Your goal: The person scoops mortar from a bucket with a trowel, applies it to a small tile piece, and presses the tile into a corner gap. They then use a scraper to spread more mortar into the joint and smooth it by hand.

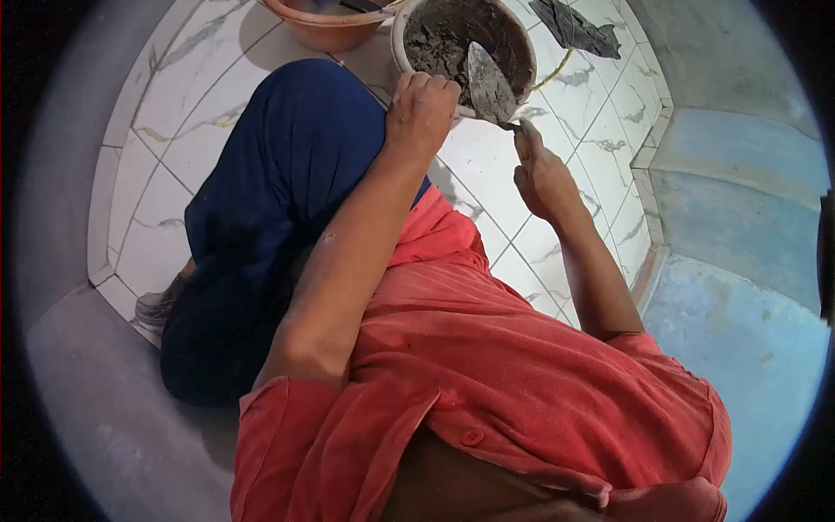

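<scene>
Dark wet mortar (439,43) lies inside a round bucket (398,39) at the top of the view. My left hand (422,109) has its fingers curled over the bucket's near rim. In my right hand (541,170) is the handle of a pointed trowel (490,87), which is mostly hidden by the fingers. The trowel's blade is smeared with grey mortar and reaches over the near right rim, its tip above the mortar.
An orange basin (326,30) stands left of the bucket, cut off by the frame. A crumpled black plastic bag (578,30) lies on the white tiled floor (487,165) at the right. Blue-grey walls (731,209) border the floor.
</scene>
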Motion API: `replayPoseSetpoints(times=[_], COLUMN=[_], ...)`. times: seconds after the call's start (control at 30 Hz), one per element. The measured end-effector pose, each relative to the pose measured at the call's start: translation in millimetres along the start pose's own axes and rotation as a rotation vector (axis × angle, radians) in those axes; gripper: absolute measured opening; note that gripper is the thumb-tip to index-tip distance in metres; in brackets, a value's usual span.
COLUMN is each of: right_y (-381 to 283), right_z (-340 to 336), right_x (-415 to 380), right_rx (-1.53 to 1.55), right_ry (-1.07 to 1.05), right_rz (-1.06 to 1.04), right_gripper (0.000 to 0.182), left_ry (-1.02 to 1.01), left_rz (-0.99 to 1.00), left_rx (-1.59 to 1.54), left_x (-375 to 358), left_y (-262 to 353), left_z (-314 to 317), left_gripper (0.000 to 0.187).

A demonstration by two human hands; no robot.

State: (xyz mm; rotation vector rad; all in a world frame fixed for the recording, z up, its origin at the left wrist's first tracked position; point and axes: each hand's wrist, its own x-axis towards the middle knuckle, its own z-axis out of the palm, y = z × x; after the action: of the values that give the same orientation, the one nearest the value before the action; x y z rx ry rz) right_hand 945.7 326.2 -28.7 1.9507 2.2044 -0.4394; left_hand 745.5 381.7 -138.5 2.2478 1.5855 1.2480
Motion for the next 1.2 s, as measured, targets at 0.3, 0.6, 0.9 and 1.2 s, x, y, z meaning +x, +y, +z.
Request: replayPoseSetpoints(times=[0.3,0.6,0.9,1.2], right_y=[-1,19,39,19], right_z=[-11,-32,2,45], right_x=[-52,-114,-24,-8], right_rx=[0.007,0.099,0.542,0.288], right_ry=[-0.157,0.077,0.267,0.358], right_rz=[0.105,0.109,0.053,-0.05], right_gripper=[0.065,0.058,0.044,0.043], left_ry=[-0.015,-0.002,-0.036,0.0], left_rz=[0.025,-0.016,-0.01,-0.013], left_rx=[0.172,0.15,0.026,-0.033], left_x=[3,5,2,-1], left_y=[1,5,-1,-1], left_z=[8,2,3,-3], left_gripper=[0.002,0.003,0.004,0.003])
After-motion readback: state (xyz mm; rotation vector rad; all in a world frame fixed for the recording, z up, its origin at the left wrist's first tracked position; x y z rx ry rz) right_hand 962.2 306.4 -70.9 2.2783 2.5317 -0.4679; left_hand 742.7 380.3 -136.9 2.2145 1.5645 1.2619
